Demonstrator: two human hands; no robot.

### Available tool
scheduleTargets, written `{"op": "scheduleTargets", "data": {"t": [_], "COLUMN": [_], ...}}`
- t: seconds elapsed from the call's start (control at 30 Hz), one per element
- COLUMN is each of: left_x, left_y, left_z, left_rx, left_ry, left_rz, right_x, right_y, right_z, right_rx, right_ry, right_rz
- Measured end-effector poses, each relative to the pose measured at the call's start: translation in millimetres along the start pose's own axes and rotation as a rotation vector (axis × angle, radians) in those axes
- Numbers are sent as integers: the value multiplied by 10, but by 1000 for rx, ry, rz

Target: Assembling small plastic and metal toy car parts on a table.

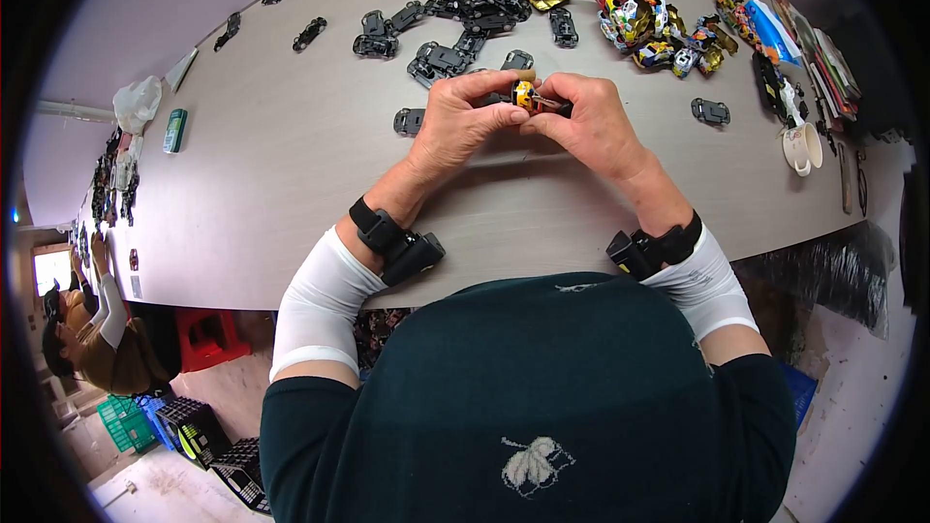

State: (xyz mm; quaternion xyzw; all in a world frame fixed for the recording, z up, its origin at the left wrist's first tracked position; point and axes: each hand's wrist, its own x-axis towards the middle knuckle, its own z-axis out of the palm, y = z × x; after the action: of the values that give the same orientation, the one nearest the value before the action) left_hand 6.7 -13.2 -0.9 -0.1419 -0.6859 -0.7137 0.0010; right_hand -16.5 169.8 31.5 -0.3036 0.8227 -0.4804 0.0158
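Both my hands meet over the far middle of the table. My left hand point(455, 121) is closed, its thumb and fingers around a small toy car point(524, 95) with yellow, red and black colouring. From the other side my right hand point(593, 126) pinches the same car. A dark, narrow piece shows beside the right fingers; what it is I cannot make out. Fingers hide most of the car. Just left of my left hand lies a black toy car chassis point(409, 121), and another chassis point(518, 60) sits beyond the hands.
More black chassis point(484, 10) lie heaped beyond my hands, with colourful car shells point(630, 19) to the right. A single chassis point(710, 111) and a mug point(802, 148) stand further right. A green can point(174, 131) is at left, where other people point(107, 349) sit.
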Motion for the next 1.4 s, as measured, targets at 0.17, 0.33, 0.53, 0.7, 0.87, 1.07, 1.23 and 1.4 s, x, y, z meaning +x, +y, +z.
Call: {"op": "scheduleTargets", "data": {"t": [0.17, 0.33, 0.53, 0.7, 0.87, 1.07, 1.23, 1.4], "left_x": [1, 36, 31, -15, -39, -49, -52, -60], "left_y": [9, 57, 30, 58, -9, -22, -9, -29], "left_z": [-20, 53, 105, 37, -86, -118, -90, -91], "left_rx": [4, -309, -631, -230, -406, -468, -433, -361], "left_ry": [-44, -4, 153, 8, 13, -3, 3, 15], "left_rz": [-42, -151, -179, -270, -346, -383, -364, -317], "right_x": [7, 5, 5, -27, -45, -87, -107, -99], "right_y": [14, 136, 87, 122, 253, 16, 16, 53], "right_z": [28, 106, 108, 30, 10, -135, -118, -89], "right_rx": [49, -7, -82, 48, 262, 591, 687, 735], "right_ry": [-8, 89, 175, 11, -83, -208, -198, -194], "right_rz": [46, -17, -193, -12, -55, 353, 380, 401]}}
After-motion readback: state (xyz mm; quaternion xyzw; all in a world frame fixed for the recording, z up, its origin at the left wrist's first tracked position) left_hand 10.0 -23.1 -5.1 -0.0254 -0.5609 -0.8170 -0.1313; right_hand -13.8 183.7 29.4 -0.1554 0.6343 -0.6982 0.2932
